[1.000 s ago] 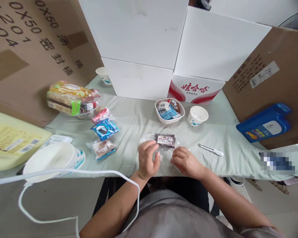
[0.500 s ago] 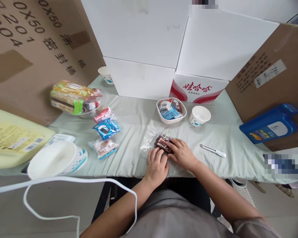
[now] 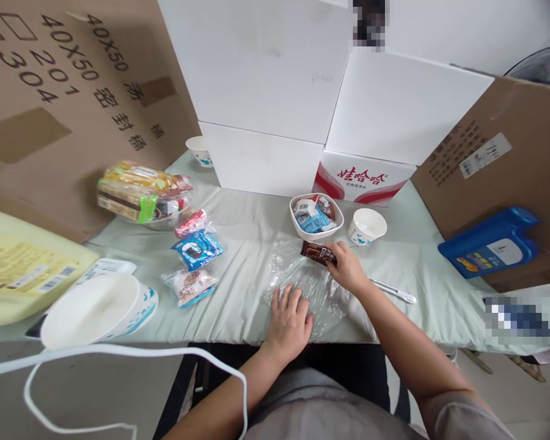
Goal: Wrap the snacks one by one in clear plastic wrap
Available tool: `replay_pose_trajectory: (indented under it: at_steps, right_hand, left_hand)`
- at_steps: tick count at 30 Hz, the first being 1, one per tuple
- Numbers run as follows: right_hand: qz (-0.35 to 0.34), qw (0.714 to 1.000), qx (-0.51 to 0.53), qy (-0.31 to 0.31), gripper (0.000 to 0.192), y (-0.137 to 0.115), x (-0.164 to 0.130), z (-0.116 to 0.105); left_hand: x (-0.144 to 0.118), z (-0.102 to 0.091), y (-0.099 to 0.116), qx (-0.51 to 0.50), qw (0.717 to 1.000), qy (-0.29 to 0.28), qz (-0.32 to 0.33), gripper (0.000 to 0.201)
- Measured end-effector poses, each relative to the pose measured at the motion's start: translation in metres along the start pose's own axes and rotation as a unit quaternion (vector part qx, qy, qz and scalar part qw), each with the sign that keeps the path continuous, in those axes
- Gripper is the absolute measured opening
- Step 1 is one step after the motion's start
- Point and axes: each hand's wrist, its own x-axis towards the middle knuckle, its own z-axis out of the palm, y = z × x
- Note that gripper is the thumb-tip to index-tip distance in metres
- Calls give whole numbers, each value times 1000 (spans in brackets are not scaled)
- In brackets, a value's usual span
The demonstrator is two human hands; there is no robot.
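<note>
Between its fingers and thumb my right hand (image 3: pixel 347 267) grips a small brown snack packet (image 3: pixel 318 252) by its right end, just in front of the white bowl. My left hand (image 3: pixel 289 321) lies flat with its fingers spread on a clear plastic bag (image 3: pixel 318 302), which is spread crumpled on the cloth. Behind the brown packet stands the white bowl (image 3: pixel 317 234), filled with several small wrapped snacks (image 3: pixel 318 218). To its right is a paper cup (image 3: pixel 367 227) with something whitish inside. A white utility knife (image 3: pixel 394 291) lies right of my right forearm.
Wrapped snacks (image 3: pixel 197 249) lie left of the bag, beside a heaped packet pile (image 3: pixel 140 192). A large paper tub (image 3: pixel 140 315) and yellow jug (image 3: pixel 22 269) stand left, near a white cable (image 3: pixel 165 351). White boxes (image 3: pixel 261 156) form the back; a blue bottle (image 3: pixel 490 244) is right.
My right hand has lifted the brown packet off the plastic bag and moved it forward and right, toward the bowl. My left hand stays on the bag.
</note>
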Motion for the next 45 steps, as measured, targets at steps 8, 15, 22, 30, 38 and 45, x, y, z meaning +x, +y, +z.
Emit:
replay_pose_trajectory:
  at_steps: [8, 15, 22, 30, 38, 45]
  right_hand:
    - [-96, 987, 84, 100, 38, 18, 38, -41]
    - [-123, 984, -113, -63, 45, 24, 101, -51]
    - [-104, 960, -210, -151, 56, 19, 116, -33]
    - [-133, 960, -230, -89, 64, 1, 93, -41]
    - [-255, 957, -36, -136, 58, -34, -33, 3]
    - [-188, 966, -35, -176, 65, 18, -139, -1]
  left_hand:
    - [-2, 2, -1, 10, 1000, -7, 17, 13]
    - [-2, 4, 0, 11, 1000, 4, 12, 16]
    - [-3, 9, 0, 4, 1000, 16, 7, 16]
    - [-3, 7, -1, -3, 1000, 3, 4, 16]
    - [-6, -3, -5, -2, 1000, -14, 5, 29]
    - [-28, -46, -54, -25, 985, -131, 111, 46]
